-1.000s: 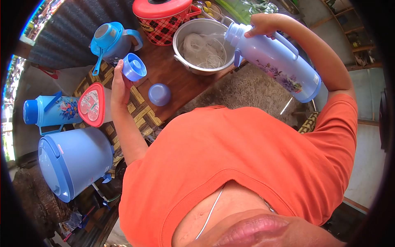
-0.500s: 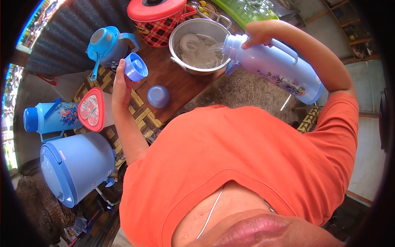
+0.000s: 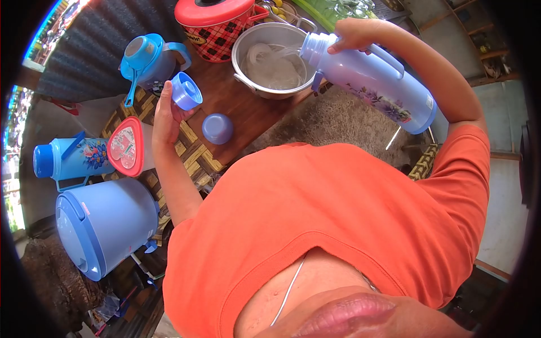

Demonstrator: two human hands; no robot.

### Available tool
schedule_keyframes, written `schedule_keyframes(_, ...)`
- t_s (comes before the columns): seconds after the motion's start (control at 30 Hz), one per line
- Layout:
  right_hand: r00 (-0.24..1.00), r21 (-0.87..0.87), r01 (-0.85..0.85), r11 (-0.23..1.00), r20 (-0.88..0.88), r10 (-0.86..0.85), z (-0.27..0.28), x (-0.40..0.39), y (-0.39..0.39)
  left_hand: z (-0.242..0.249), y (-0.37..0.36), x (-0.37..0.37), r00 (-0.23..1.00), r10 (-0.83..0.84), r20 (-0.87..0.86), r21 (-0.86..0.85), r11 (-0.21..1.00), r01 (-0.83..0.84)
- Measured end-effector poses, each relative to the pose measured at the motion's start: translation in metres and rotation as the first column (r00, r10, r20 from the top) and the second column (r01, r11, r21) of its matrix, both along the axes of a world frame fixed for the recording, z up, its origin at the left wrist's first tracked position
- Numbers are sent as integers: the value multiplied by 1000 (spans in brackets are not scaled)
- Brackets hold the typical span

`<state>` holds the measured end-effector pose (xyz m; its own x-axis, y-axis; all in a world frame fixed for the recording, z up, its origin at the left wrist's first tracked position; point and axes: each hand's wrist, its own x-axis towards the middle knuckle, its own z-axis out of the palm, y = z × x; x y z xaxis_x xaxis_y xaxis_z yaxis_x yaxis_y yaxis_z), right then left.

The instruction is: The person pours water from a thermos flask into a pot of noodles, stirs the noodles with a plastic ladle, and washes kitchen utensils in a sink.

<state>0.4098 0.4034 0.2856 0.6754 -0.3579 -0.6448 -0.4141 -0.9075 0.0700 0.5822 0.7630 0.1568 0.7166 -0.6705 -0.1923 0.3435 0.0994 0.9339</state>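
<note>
My right hand (image 3: 354, 35) is closed around the neck and handle of a light-blue thermos flask (image 3: 375, 84) with purple flowers. The flask is tilted, its open mouth over the rim of a metal pot (image 3: 241, 61), and water streams into the pot. Swirling water fills part of the pot. In my left hand (image 3: 166, 115), a blue thermos stopper (image 3: 186, 91) is held between thumb and fingers, away from the flask. Close by, a small blue cup-shaped cap (image 3: 217, 129) sits on the brown wooden tabletop (image 3: 248, 119).
A red checkered cooler (image 3: 214, 28) stands behind the pot. To the left are a blue pitcher (image 3: 147, 62) with a strainer on top, a red-lidded container (image 3: 125, 146), another flowered thermos (image 3: 79, 158) and a large blue drink jug (image 3: 107, 228). A green tray (image 3: 321, 12) holds glassware.
The right hand and thermos have shifted slightly up and left, with the flask's base raised. The stream now reaches further into the pot. My left hand has barely moved.
</note>
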Motion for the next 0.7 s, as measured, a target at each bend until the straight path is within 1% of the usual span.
schedule_keyframes(0.07, 999, -13, -4, 1000, 39, 4, 0, -4, 0, 2, -1, 0, 1000, -12, -1, -2, 1000, 12)
schedule_keyframes(0.17, 992, 32, 4, 999, 124, -8, 1, -13, -2, 3, -6, 0, 999, -37, 9, -9, 999, 37)
schedule_keyframes(0.43, 903, 180, 69, 981, 407, -138, -11, -53, -16, 16, -43, -18, 995, -54, 86, -64, 996, 60)
schedule_keyframes(0.53, 847, 238, 102, 966, 489, -210, -17, -74, -22, 35, -79, -38, 985, -34, 171, -66, 997, 46)
schedule_keyframes(0.57, 831, 252, 152, 956, 491, -262, -17, -82, -20, 39, -94, -43, 980, -39, 197, -65, 996, 53)
schedule_keyframes(0.67, 766, 309, 168, 936, 557, -321, -26, -105, -24, 58, -142, -63, 909, -110, 402, 26, 994, 108)
schedule_keyframes(0.7, 737, 321, 169, 932, 587, -336, -32, -113, -27, 67, -160, -76, 902, -122, 414, -27, 989, 146)
